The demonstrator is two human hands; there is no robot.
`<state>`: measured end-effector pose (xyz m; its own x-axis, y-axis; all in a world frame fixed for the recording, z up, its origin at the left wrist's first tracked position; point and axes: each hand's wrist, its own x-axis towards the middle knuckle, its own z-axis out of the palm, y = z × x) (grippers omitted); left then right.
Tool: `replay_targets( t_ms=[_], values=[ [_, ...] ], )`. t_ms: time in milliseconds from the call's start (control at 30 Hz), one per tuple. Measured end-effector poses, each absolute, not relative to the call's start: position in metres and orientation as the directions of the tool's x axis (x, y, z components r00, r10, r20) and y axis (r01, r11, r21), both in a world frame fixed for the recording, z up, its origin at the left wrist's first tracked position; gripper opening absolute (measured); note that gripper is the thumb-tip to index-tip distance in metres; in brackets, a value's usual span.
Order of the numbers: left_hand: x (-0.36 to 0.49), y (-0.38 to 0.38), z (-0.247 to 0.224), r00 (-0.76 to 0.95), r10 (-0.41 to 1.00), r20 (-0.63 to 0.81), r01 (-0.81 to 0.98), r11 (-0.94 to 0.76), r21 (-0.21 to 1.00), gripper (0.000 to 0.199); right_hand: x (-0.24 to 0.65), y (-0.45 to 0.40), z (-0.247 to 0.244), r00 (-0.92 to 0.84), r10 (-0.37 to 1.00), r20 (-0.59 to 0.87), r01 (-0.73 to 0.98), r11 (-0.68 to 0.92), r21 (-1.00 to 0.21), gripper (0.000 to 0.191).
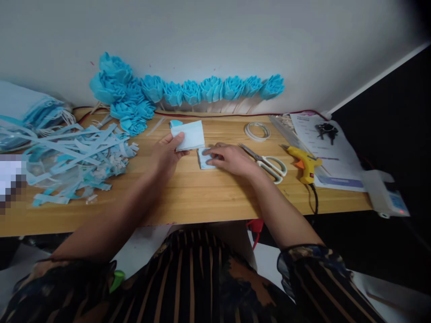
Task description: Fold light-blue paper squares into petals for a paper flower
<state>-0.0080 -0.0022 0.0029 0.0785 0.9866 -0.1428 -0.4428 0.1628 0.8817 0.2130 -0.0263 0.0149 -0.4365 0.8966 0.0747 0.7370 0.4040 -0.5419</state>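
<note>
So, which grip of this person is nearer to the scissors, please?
Right. The right grip is at the pile, close beside the scissors on their left; the left grip is farther left, holding a sheet.

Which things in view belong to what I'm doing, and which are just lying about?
Likely belong:
the pale piece in your left hand
the small stack your right hand touches
perhaps the scissors, glue gun and tape roll, though untouched

Likely just lying about:
the keys
the printed sheet beneath them
</note>
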Motion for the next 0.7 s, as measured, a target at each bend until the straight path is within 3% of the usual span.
replay_targets(
  t_ms=[200, 533, 700],
  values=[
    [-0.009, -0.002, 0.003, 0.096, 0.988, -0.119, -0.462, 0.150, 0.874, 0.025, 0.221, -0.021, 0.016, -0.362, 0.899, 0.244, 0.626, 0.429, -0.651, 0.024],
    [-0.010, -0.001, 0.001, 0.107, 0.988, -0.108, -0.457, 0.146, 0.878, 0.029, 0.227, -0.021, 0.015, -0.461, 0.861, 0.213, 0.612, 0.483, -0.626, 0.011],
    [-0.009, -0.001, 0.000, 0.099, 0.988, -0.115, -0.456, 0.148, 0.878, 0.023, 0.226, -0.022, 0.019, -0.528, 0.833, 0.162, 0.658, 0.522, -0.543, 0.010]
  ],
)
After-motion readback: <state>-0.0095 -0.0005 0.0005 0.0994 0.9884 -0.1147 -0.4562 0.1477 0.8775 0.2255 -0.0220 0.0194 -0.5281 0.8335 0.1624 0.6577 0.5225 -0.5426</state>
